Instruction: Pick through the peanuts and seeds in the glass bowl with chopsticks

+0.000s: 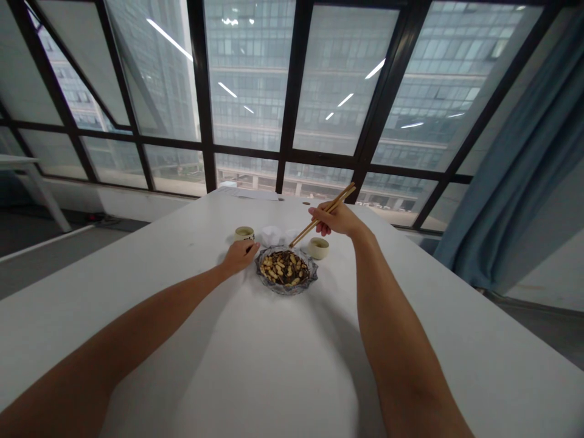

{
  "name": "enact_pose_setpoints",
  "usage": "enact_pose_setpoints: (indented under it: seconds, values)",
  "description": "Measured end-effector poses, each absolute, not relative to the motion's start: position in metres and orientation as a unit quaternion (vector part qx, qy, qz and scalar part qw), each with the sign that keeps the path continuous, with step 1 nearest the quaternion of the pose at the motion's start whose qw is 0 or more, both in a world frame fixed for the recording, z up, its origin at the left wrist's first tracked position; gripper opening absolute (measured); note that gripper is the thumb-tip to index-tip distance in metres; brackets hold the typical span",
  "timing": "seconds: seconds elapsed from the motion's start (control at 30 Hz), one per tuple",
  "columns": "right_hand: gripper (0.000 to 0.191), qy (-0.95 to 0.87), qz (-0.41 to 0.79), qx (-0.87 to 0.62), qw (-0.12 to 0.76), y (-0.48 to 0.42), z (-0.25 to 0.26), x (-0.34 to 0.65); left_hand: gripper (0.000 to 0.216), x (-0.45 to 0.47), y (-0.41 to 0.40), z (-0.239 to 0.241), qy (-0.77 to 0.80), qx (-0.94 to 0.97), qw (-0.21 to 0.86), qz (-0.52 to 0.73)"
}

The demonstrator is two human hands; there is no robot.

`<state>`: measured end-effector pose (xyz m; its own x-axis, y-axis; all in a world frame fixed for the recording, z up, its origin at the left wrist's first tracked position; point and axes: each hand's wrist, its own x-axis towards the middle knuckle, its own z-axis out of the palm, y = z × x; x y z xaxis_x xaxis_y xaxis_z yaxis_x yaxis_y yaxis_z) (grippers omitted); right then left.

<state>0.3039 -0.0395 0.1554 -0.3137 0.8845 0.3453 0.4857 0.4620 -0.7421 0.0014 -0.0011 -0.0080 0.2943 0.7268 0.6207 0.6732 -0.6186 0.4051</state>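
A clear glass bowl with a wavy rim [312, 275] stands on the white table, holding pale, peanut-like pieces [285, 267] among dark, thin bits. My right hand [335, 218] grips a pair of wooden chopsticks [322, 216], slanting down to the left. Their tips are at the bowl's far rim; whether they pinch anything is too small to tell. Beside the bowl's left rim is my left hand [239, 257], its fingers curled in and the thumb side towards the glass. Whatever it may hold is hidden.
Two small tan cups stand behind the bowl, a left cup [244, 232] and a right cup [318, 248]. Between them are whitish small dishes [271, 235], hard to make out. The white table [274, 365] reaches towards large windows; a blue curtain [511, 164] hangs at right.
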Motion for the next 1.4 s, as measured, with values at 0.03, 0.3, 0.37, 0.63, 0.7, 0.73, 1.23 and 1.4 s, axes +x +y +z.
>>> enact_pose_setpoints:
  seconds: [0.03, 0.3, 0.37, 0.63, 0.7, 0.73, 1.23, 1.4]
  values:
    - [0.045, -0.765, 0.264, -0.447, 0.382, -0.041, 0.157, 0.305, 0.042, 0.001, 0.000, -0.008, 0.440, 0.801, 0.025, 0.405]
    - [0.046, -0.759, 0.268, -0.446, 0.392, -0.047, 0.163, 0.307, 0.025, -0.021, 0.016, -0.004, 0.496, 0.713, -0.098, 0.485]
    - [0.047, -0.760, 0.264, -0.448, 0.391, -0.049, 0.165, 0.306, 0.048, -0.027, 0.023, -0.008, 0.522, 0.698, -0.088, 0.482]
    - [0.046, -0.768, 0.246, -0.448, 0.387, -0.057, 0.170, 0.302, 0.087, -0.036, 0.048, -0.026, 0.585, 0.683, 0.062, 0.432]
    - [0.046, -0.770, 0.244, -0.445, 0.386, -0.059, 0.172, 0.300, 0.086, -0.037, 0.049, -0.026, 0.594, 0.680, 0.081, 0.423]
    - [0.046, -0.771, 0.244, -0.443, 0.386, -0.060, 0.172, 0.300, 0.087, -0.037, 0.049, -0.025, 0.597, 0.677, 0.087, 0.421]
    - [0.045, -0.789, 0.210, -0.439, 0.376, -0.079, 0.188, 0.293, 0.071, -0.034, 0.035, -0.015, 0.494, 0.719, 0.035, 0.487]
    - [0.047, -0.792, 0.213, -0.425, 0.383, -0.082, 0.191, 0.291, 0.069, -0.031, 0.033, -0.015, 0.456, 0.731, 0.013, 0.508]
